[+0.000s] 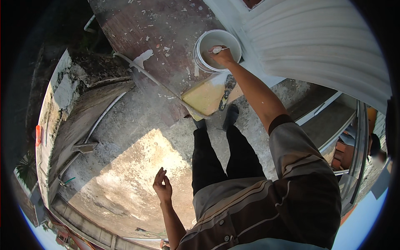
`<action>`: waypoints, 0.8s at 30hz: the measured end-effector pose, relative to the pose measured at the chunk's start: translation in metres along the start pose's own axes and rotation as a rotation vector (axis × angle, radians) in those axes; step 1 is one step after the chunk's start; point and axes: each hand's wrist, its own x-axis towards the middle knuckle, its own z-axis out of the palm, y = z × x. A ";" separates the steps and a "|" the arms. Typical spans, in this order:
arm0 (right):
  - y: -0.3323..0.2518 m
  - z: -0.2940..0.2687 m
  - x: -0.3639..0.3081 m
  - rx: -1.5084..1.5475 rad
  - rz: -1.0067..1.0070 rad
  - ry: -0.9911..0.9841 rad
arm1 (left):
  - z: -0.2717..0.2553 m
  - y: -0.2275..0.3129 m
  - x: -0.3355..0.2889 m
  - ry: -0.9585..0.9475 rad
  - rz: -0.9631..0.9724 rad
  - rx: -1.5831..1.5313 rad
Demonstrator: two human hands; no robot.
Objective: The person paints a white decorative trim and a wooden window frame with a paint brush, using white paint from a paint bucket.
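Observation:
My right hand (223, 55) reaches out over a white bucket (204, 43) and is closed around a white-coated handle, probably a paintbrush (217, 50), dipped inside it. The bucket stands on a paint-flecked brown surface (162, 37) beside a white ribbed wall (316, 46). My left hand (162, 185) hangs at my side, fingers loosely apart, holding nothing. My dark trouser legs and shoes (230, 114) stand on a rough concrete roof floor (137, 166).
A yellowish board (206, 96) lies by my feet with a paint-stained tool (227, 89) on it. A thin white pipe (146, 73) runs across the floor. A low parapet wall (62, 125) edges the left side. A railing and steps (333, 121) lie at right.

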 end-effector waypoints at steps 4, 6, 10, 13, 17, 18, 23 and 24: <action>-0.017 -0.015 -0.003 0.389 0.218 -0.107 | -0.007 -0.004 -0.004 0.014 0.036 0.054; -0.020 -0.029 -0.008 0.623 0.239 -0.115 | -0.006 0.000 -0.004 0.021 0.031 0.053; -0.031 -0.045 -0.018 0.948 0.372 -0.022 | 0.001 0.011 0.001 0.015 0.051 0.029; -0.042 -0.043 -0.026 1.098 0.389 0.024 | 0.005 0.014 0.003 0.023 0.089 0.011; -0.053 -0.048 -0.047 1.165 0.375 0.090 | 0.003 0.017 0.002 0.023 0.089 0.002; -0.056 -0.056 -0.057 1.199 0.346 0.124 | 0.002 0.018 0.001 0.028 0.092 0.000; -0.047 -0.071 -0.105 1.012 0.146 0.405 | 0.000 0.023 0.002 0.028 0.090 -0.029; -0.044 -0.074 -0.113 1.009 0.142 0.413 | 0.000 0.026 0.003 0.023 0.098 -0.032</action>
